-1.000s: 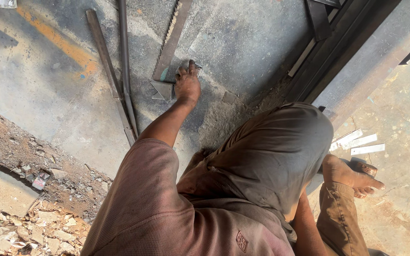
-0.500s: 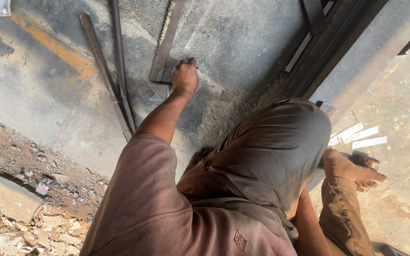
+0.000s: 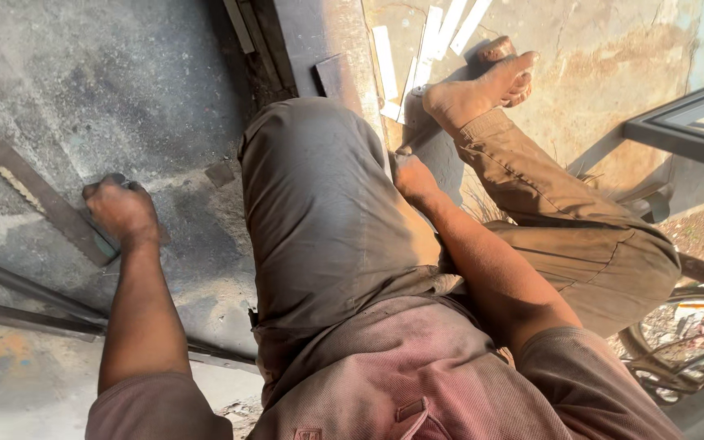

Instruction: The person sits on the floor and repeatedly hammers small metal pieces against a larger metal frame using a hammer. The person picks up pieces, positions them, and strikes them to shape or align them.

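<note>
A: Here, seen from above, a person sits on a grey concrete floor [image 3: 165,90], the left hand [image 3: 122,213] stretched out ahead and curled into a fist on a small dark object at the end of a flat metal strip [image 3: 30,191].

B: Where does the strip lie against that hand?

A: It runs away from the knuckles toward the upper left edge of the frame, flat on the floor, with a pale serrated line along one side. Its near end sits directly under the clenched fingers, so hand and strip are touching there. What exactly the fingers grip is hidden by the fist.

B: And the right hand [image 3: 411,175]?

A: It rests low between the raised left knee and the right leg, fingers bent down against the ground beside a long metal bar [image 3: 319,33]. Whether it holds anything cannot be told; the knee covers part of it.

B: What else is in the shot?

A: Two dark metal rods [image 3: 18,297] lie side by side on the floor, just below the left forearm, well clear of the strip. Several pale flat strips [image 3: 385,53] lie near the bare right foot [image 3: 482,85] at the top. A bicycle wheel [image 3: 678,358] shows at the lower right.
</note>
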